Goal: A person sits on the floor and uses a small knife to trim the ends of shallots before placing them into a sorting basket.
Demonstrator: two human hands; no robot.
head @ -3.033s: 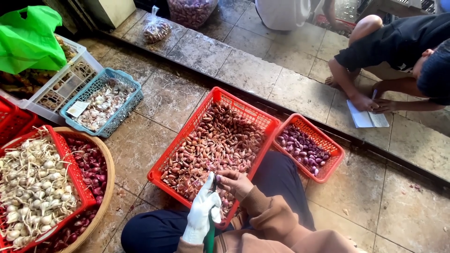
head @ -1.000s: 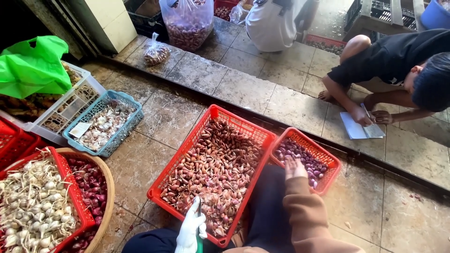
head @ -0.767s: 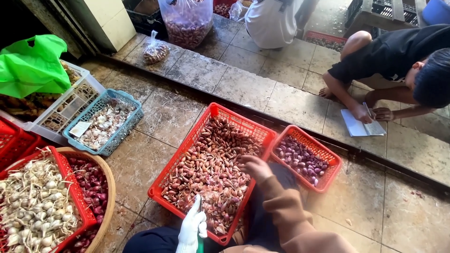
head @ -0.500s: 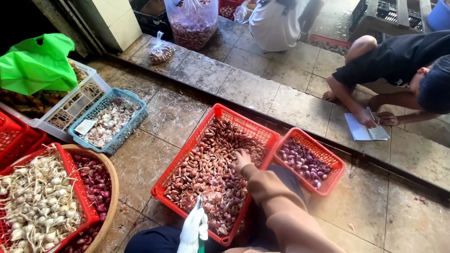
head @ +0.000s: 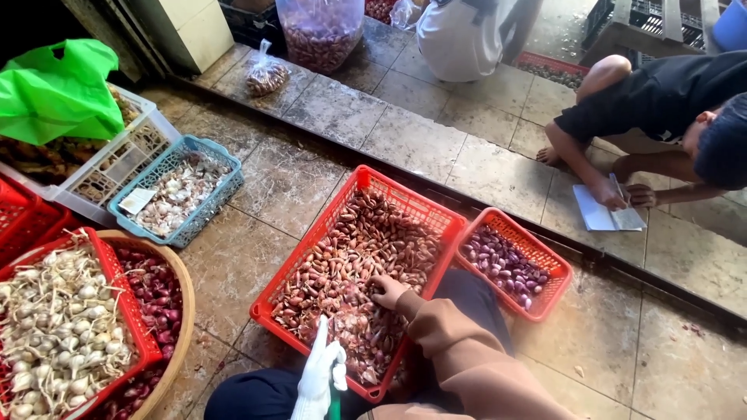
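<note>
My right hand (head: 387, 291) is bare and rests fingers-down in the brown shallots of the large red basket (head: 398, 194) in front of my knees. My left hand (head: 321, 375) wears a white glove and grips a green-handled tool near the basket's near edge; the tool's tip is mostly hidden. To the right of it, the small red basket (head: 559, 265) holds peeled purple shallots.
At left stand a red tray of garlic bulbs (head: 53, 327) inside a round wooden tray (head: 184, 311), a blue basket (head: 204, 214) and a white crate (head: 128, 159) with a green bag (head: 58, 93). A person in black (head: 661, 101) writes on paper (head: 603, 214) on the step.
My right hand came back from the small red basket and dropped into the shallots of the large basket. My gloved left hand stayed low by the near edge.
</note>
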